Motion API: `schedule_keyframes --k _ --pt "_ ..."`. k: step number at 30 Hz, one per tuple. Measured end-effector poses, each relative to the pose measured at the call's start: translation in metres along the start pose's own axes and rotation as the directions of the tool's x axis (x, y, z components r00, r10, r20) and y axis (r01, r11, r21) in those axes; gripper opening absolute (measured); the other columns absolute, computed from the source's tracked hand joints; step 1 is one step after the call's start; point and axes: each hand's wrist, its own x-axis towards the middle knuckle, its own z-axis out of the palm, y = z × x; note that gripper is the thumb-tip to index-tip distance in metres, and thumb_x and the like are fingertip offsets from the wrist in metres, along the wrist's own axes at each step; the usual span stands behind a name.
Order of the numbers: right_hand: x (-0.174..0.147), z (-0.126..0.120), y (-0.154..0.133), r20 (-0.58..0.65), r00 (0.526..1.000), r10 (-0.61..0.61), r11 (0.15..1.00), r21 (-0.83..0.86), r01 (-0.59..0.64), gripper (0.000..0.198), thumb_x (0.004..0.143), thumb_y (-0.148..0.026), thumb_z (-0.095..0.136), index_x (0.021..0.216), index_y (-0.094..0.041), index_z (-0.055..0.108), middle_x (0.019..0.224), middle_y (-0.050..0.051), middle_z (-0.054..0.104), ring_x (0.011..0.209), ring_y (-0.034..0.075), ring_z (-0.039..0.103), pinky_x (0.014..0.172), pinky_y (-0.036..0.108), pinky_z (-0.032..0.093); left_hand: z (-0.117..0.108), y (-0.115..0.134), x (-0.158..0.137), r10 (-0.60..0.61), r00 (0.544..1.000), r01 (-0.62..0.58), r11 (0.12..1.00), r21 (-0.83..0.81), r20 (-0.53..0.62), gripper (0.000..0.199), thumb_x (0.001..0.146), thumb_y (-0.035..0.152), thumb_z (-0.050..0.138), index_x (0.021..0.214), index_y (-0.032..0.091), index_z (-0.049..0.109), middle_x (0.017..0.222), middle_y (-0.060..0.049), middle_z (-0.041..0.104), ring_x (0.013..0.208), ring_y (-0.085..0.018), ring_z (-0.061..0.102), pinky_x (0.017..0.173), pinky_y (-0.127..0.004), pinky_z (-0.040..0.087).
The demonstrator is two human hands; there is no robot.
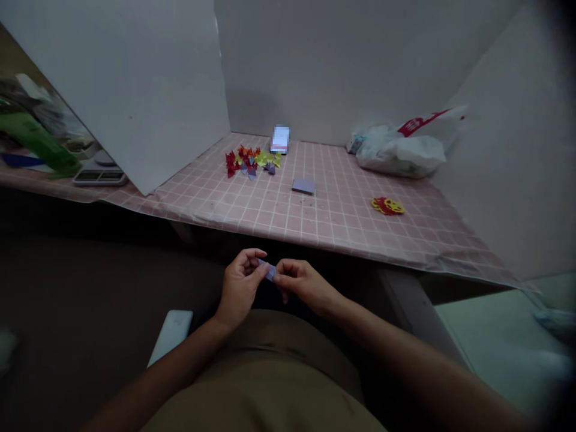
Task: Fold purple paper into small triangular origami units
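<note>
Between my two hands, just in front of the table's edge, is a small piece of folded purple paper (270, 272). My left hand (242, 281) pinches its left end between thumb and fingers. At the right end, the thumb and forefinger of my right hand (302, 281) are closed on it too. The fingertips partly cover the paper, so its full shape is hidden. Beyond, a stack of square purple paper (303, 186) lies on the pink checked table. Farther back sits a cluster of small folded paper figures (252, 161) in red, orange, yellow and purple.
A phone (280, 139) stands upright near the back wall. To the right are red and yellow cut-out pieces (387, 206) and a white plastic bag (400, 153). A white panel (166, 90) separates a kitchen scale (99, 175) at left. A white object (171, 336) lies by my left forearm.
</note>
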Motion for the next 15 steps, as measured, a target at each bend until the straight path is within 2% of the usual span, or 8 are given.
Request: schedule_keyframes --k 5,10,15 --pt "0.0008 -0.0043 -0.0026 -0.086 0.994 -0.065 0.986 -0.162 0.05 0.024 0.08 -0.037 0.066 0.072 -0.018 0.054 0.058 -0.005 0.049 0.049 0.009 0.047 0.047 0.023 0.035 -0.0043 -0.0016 0.0026 -0.084 0.996 0.085 0.996 -0.035 0.031 0.028 0.074 0.023 0.074 0.1 0.018 0.064 0.07 0.005 0.059 0.063 -0.01 0.059 0.062 -0.022 0.049" --pt "0.0008 -0.0052 -0.0045 -0.065 0.997 -0.043 0.99 -0.136 0.034 0.028 0.083 -0.043 0.062 0.075 -0.017 0.055 0.064 -0.004 0.053 0.049 0.009 0.049 0.048 0.024 0.039 -0.006 -0.0015 0.0026 -0.069 0.998 0.069 0.997 -0.032 -0.012 0.028 0.074 0.027 0.075 0.097 0.017 0.064 0.073 0.003 0.063 0.064 -0.011 0.061 0.064 -0.024 0.051" --pt "0.0015 -0.0058 -0.0026 -0.083 0.995 -0.052 0.992 -0.118 0.043 0.026 0.082 -0.04 0.064 0.072 -0.017 0.056 0.063 -0.003 0.056 0.049 0.009 0.05 0.048 0.023 0.037 -0.0036 0.0007 0.0007 -0.083 0.996 0.083 0.996 -0.027 0.015 0.028 0.075 0.027 0.074 0.098 0.017 0.064 0.07 0.004 0.063 0.062 -0.012 0.063 0.065 -0.024 0.05"
